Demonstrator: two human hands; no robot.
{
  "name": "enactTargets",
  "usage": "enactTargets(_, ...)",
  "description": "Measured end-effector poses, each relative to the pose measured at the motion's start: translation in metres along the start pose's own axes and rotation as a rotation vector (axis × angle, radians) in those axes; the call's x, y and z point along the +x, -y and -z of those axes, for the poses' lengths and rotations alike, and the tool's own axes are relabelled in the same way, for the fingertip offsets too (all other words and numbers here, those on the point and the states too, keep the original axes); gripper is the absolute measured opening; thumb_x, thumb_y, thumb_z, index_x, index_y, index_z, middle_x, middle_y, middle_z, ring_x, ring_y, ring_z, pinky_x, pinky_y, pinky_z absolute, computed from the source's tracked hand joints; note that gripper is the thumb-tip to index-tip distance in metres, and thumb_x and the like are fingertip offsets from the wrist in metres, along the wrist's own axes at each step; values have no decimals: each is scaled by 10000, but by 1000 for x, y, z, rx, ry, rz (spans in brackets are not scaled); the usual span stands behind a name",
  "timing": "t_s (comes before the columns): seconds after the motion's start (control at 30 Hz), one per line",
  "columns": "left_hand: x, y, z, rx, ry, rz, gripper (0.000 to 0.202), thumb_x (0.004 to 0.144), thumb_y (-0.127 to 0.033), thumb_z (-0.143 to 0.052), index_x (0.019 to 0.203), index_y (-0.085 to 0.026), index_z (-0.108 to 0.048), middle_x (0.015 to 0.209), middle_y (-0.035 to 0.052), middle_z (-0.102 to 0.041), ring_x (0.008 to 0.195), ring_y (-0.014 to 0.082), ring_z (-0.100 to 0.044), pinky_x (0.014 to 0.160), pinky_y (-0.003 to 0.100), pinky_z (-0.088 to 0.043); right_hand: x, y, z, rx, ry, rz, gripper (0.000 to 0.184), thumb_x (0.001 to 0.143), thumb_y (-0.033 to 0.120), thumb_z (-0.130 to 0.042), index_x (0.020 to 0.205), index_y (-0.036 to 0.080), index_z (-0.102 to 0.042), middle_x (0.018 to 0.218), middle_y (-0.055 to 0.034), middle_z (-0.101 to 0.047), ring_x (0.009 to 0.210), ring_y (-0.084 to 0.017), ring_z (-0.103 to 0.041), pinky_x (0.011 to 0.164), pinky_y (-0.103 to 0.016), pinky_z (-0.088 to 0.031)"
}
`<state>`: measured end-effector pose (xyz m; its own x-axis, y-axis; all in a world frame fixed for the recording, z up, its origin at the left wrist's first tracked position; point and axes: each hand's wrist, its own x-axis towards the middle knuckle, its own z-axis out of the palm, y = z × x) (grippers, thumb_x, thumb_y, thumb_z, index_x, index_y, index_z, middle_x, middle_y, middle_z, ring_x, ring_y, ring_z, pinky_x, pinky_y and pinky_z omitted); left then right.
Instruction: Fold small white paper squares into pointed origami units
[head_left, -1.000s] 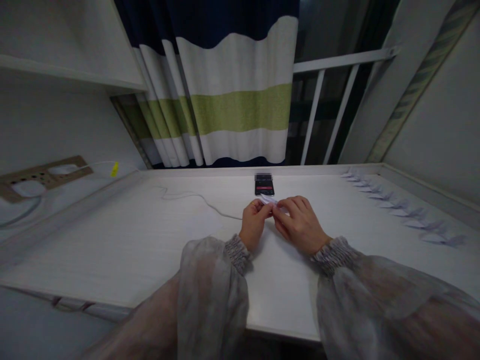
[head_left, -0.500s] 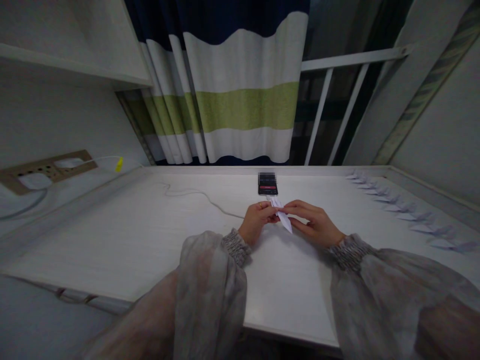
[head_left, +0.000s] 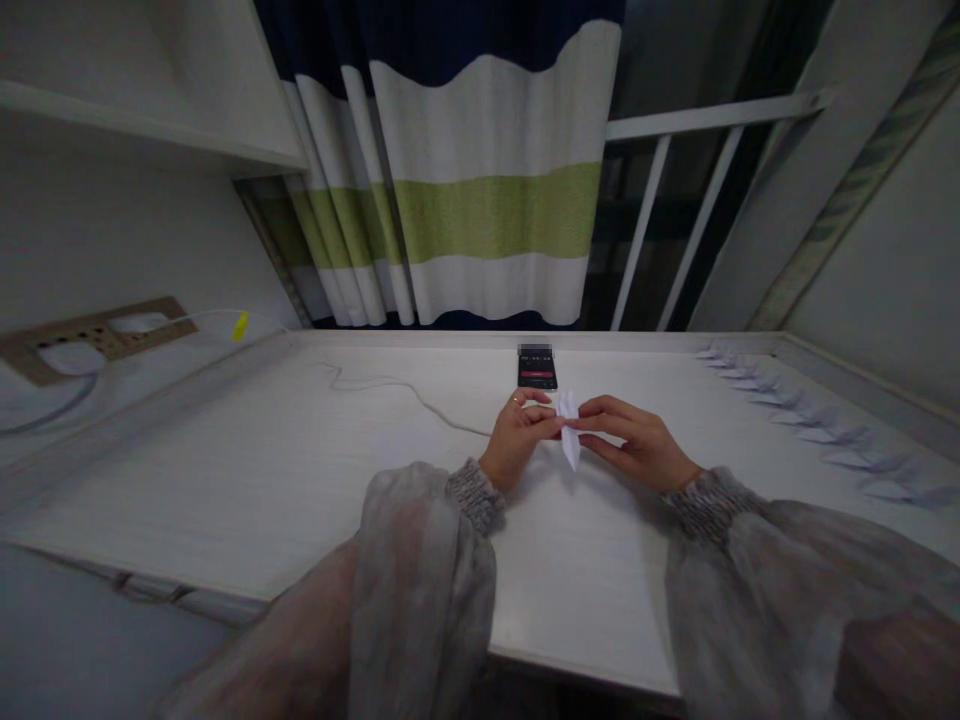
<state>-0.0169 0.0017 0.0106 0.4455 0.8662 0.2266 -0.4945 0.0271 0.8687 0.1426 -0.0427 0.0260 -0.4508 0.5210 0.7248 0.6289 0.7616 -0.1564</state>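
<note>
A small piece of folded white paper is held over the white desk, its pointed end toward me. My left hand, wearing a ring, pinches the paper from the left between thumb and fingers. From the right, the thumb and fingertips of my right hand close on the same paper. Both hands are near the middle of the desk, just in front of a dark phone lying there. Its screen is lit with a red bar. Fingers partly hide the paper's middle.
Several folded white paper pieces form a slanting row along the desk's right side. A thin pale cable crosses the desk on the left. A power strip with plugs is on the left wall; a striped curtain hangs behind.
The folded paper has turned from slanting to nearly upright in view and shifted slightly right. My left hand's upper fingers have lifted away from it; my right hand has moved slightly right.
</note>
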Motion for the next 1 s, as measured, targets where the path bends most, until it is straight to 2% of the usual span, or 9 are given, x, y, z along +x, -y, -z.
enactTargets(0.1, -1, 1, 0, 48, 9, -8, 205, 549, -143, -684, 686, -118, -534, 573, -37, -569, 526, 55, -522, 575, 206, -420, 0, -1, 3, -22, 50, 5, 185, 798, 199, -502, 954, 217, -601, 889, -75, -565, 813, -156, -568, 698, -292, -497)
enactTargets(0.2, -1, 0, 0, 74, 8, 1, 148, 568, -152, -672, 680, -103, -588, 606, -9, -597, 550, 66, -540, 610, 228, -436, 0, -2, 4, -4, 93, 1, 193, 785, 233, -525, 969, 210, -578, 944, -87, -561, 869, -172, -564, 735, -312, -494)
enactTargets(0.57, 0, 1, 2, 53, 13, -1, 114, 593, -165, -651, 692, -115, -625, 659, 8, -621, 612, 93, -565, 684, 278, -461, 0, 0, 2, 117, 69, -84, 182, 759, 250, -562, 929, 187, -578, 956, -89, -585, 883, -176, -576, 766, -324, -475)
enactTargets(0.77, -1, 0, 1, 50, 2, 22, 133, 612, -185, -623, 718, -105, -636, 683, 35, -639, 634, 131, -596, 711, 326, -467, 3, 6, 4, 170, 94, -198, 153, 782, 252, -529, 901, 184, -596, 778, -46, -611, 732, -147, -587, 667, -284, -478)
enactTargets(0.9, -2, -1, -1, 57, -26, 2, 110, 586, -165, -634, 683, -112, -625, 641, 17, -635, 602, 119, -592, 677, 298, -470, 3, 5, 3, 187, 105, -174, 198, 752, 247, -568, 937, 182, -589, 814, -50, -607, 768, -151, -580, 709, -301, -474)
enactTargets(1.0, -2, -2, 0, 45, -5, -4, 118, 580, -165, -642, 687, -119, -621, 625, 10, -637, 586, 114, -591, 658, 283, -469, 2, 3, 3, 209, 113, -168, 249, 729, 259, -598, 967, 188, -587, 836, -51, -610, 796, -158, -583, 734, -315, -474)
